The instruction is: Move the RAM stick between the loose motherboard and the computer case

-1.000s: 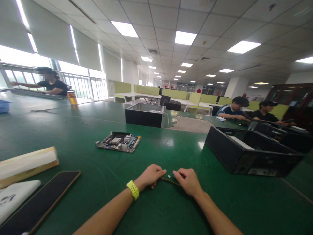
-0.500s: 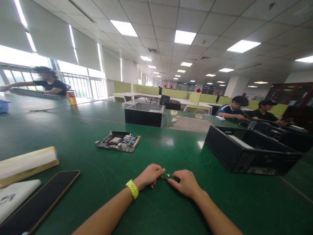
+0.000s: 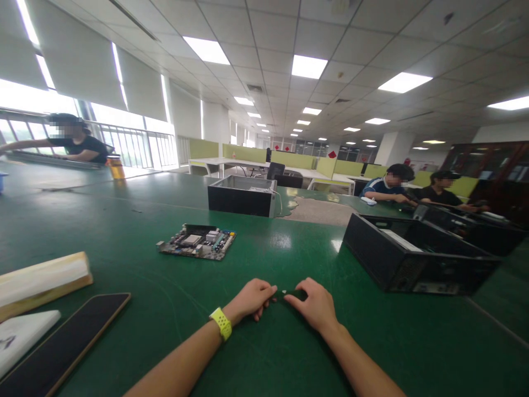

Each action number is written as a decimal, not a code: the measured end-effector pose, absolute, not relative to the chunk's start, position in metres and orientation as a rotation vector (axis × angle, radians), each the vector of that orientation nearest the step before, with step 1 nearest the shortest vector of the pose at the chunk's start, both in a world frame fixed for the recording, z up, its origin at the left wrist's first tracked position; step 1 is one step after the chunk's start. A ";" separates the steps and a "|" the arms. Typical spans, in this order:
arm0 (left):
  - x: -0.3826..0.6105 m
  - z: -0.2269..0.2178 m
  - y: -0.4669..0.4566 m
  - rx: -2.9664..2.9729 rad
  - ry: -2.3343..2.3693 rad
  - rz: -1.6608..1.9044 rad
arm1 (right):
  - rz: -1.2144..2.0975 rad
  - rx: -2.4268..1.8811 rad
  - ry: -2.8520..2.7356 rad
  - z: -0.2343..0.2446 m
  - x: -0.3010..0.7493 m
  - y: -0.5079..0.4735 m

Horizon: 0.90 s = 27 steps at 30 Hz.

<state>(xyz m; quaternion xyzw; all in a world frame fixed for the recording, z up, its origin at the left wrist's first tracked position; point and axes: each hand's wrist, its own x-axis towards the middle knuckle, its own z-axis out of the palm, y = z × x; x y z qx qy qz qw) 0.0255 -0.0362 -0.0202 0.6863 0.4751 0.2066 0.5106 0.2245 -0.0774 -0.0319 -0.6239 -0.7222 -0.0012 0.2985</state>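
Note:
Both my hands rest on the green table (image 3: 124,242) close in front of me, fingertips nearly meeting. My left hand (image 3: 250,298), with a yellow wristband, is curled and pinches one end of a thin dark strip (image 3: 285,294) with a small white spot on it. My right hand (image 3: 313,304) is curled over the other end, so most of the strip is hidden. A bare motherboard (image 3: 196,241) lies flat about an arm's length ahead, to the left.
An open black computer case (image 3: 413,259) lies to the right, another case (image 3: 242,197) stands further back. A phone (image 3: 66,342), a wooden block (image 3: 41,282) and a white box (image 3: 20,336) sit at near left. Three people work at the table's far edges.
My right hand has slid left towards my left hand, covering more of the strip, which now lies flatter. The view has shifted slightly.

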 end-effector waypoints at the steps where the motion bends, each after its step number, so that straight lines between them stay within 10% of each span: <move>1: 0.026 -0.020 -0.036 1.638 1.138 0.503 | 0.006 -1.657 -1.875 -0.032 0.225 -0.077; 27: 0.023 -0.027 -0.035 1.693 1.099 0.563 | 0.150 -1.485 -1.783 -0.035 0.230 -0.073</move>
